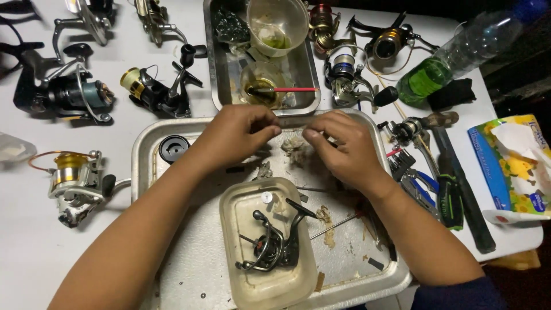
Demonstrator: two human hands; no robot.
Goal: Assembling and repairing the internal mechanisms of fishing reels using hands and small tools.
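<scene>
Left hand (238,135): curled, fingertips pinched on something too small to tell, above the metal tray (172,270).
Right hand (341,146): knuckles arched over the tray's far edge, fingertips pressed together, item unclear.

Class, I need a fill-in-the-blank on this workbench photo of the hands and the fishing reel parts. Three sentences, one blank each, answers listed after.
1. Both hands, the left hand and the right hand, work over a large metal ____.
2. The clear plastic tub near the wrists holds a black reel ____.
3. The plastic bottle at the upper right holds a ____ liquid.

Missing words: tray; frame; green
</scene>
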